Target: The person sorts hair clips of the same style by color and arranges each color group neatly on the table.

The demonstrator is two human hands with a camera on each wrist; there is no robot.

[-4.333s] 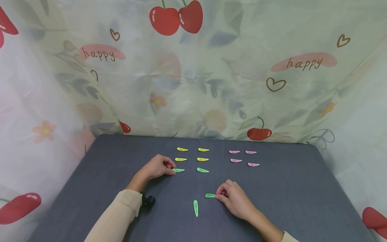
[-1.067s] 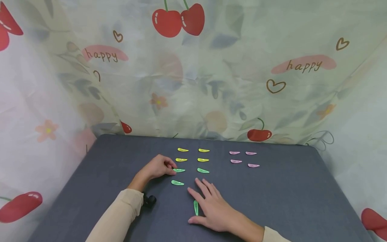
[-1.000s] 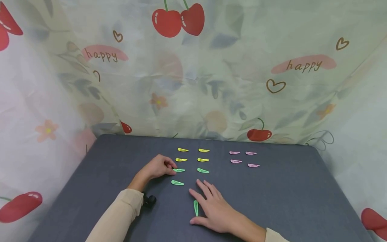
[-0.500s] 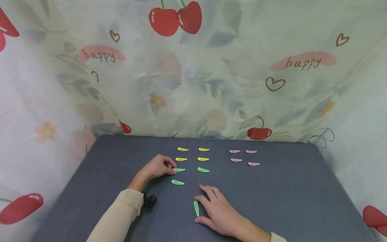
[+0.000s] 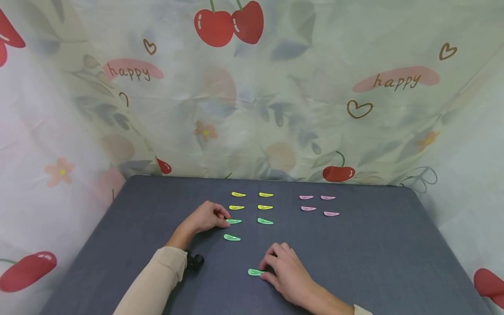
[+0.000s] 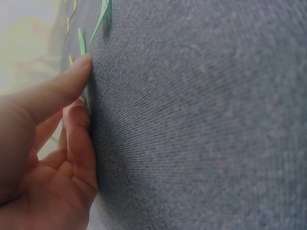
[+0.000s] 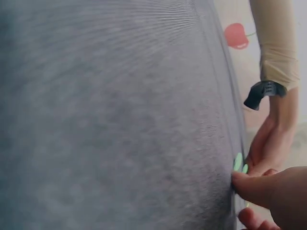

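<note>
My left hand (image 5: 208, 216) pinches the left end of a green snap hair clip (image 5: 235, 221) lying on the dark table. In the left wrist view, the thumb reaches toward a green strip and the fingers curl beneath it. My right hand (image 5: 290, 276), lower on the table, pinches the pointed end of another green hair clip (image 5: 255, 272), which lies crosswise with its rounded end to the left. Two further green clips rest apart from the hands: one to the right of the left hand's clip (image 5: 265, 221), one below that clip (image 5: 232, 237).
Yellow hair clips (image 5: 265, 207) lie in two rows of two behind the green ones. To the right, pink hair clips (image 5: 308, 208) form another group. The dark cloth-covered table (image 5: 374, 262) backs onto a printed curtain (image 5: 252, 131). A black wrist device (image 5: 194, 261) sits by the left cuff.
One green clip now lies below the left hand's clip. My right hand, spread around the lengthwise clip a second ago, has closed on it and turned it crosswise. The left hand stays put.
</note>
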